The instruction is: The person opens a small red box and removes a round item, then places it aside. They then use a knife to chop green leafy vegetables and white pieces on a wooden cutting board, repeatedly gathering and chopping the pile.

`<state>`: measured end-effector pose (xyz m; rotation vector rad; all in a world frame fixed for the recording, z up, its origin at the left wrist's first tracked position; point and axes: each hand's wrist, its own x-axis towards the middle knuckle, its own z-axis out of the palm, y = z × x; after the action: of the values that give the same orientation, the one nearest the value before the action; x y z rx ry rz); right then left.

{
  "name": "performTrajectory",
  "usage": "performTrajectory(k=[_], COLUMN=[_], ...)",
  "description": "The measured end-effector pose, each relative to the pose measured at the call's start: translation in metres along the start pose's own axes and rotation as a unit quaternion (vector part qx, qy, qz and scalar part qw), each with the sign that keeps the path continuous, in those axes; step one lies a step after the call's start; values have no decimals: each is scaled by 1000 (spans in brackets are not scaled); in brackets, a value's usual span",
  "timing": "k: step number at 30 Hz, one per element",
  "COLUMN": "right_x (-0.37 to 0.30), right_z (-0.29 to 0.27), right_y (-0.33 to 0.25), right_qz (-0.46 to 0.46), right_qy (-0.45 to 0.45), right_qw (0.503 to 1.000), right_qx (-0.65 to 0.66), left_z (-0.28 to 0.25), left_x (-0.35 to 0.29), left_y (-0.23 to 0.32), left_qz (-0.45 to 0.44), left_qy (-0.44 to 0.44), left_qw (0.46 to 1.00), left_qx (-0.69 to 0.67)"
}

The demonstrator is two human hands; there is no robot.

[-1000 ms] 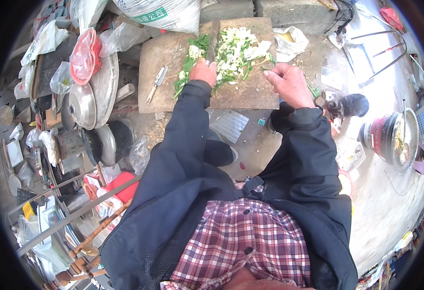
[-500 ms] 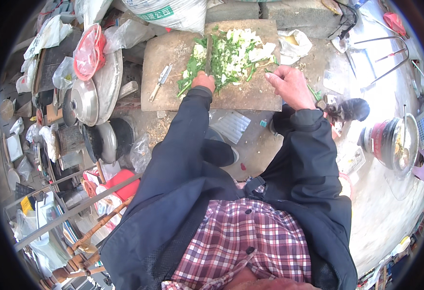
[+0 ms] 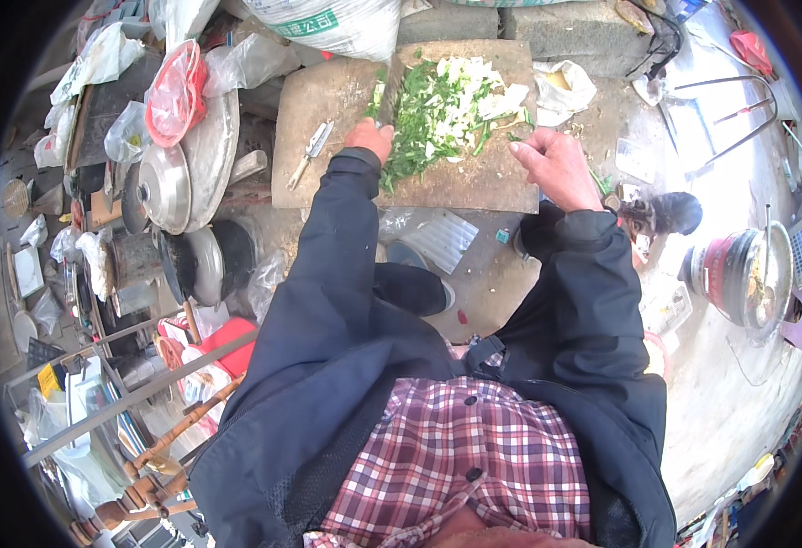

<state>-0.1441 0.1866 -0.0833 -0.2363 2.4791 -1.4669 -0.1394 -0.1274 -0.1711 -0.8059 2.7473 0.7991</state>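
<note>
Wooden chopping board (image 3: 456, 178) lies ahead with the chopped greens (image 3: 442, 110) heaped on its far half, the left hand (image 3: 369, 139) with its grip clamped on a knife (image 3: 388, 91) in the pile, the right hand (image 3: 558, 164) half-open at the board's edge.

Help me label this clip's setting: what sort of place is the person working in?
Probably a makeshift outdoor cooking spot: a worn wooden chopping board with chopped green vegetables lies low on the ground, stacked metal pot lids beside it, and a red cooking pot on bare concrete.
</note>
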Motion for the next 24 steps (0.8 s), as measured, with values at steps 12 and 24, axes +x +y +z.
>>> performTrajectory(k=[12,24], right_x=[-3,-3], right_z=[-1,-3], right_y=[-3,-7], right_qz=[8,-23], right_qy=[-2,2], right_qw=[1000,1000], right_qx=[9,-20], left_z=[23,21], left_x=[12,0], left_y=[0,20], left_qz=[-4,31], left_qy=[12,81], left_qw=[1000,994], left_qx=[1,-63])
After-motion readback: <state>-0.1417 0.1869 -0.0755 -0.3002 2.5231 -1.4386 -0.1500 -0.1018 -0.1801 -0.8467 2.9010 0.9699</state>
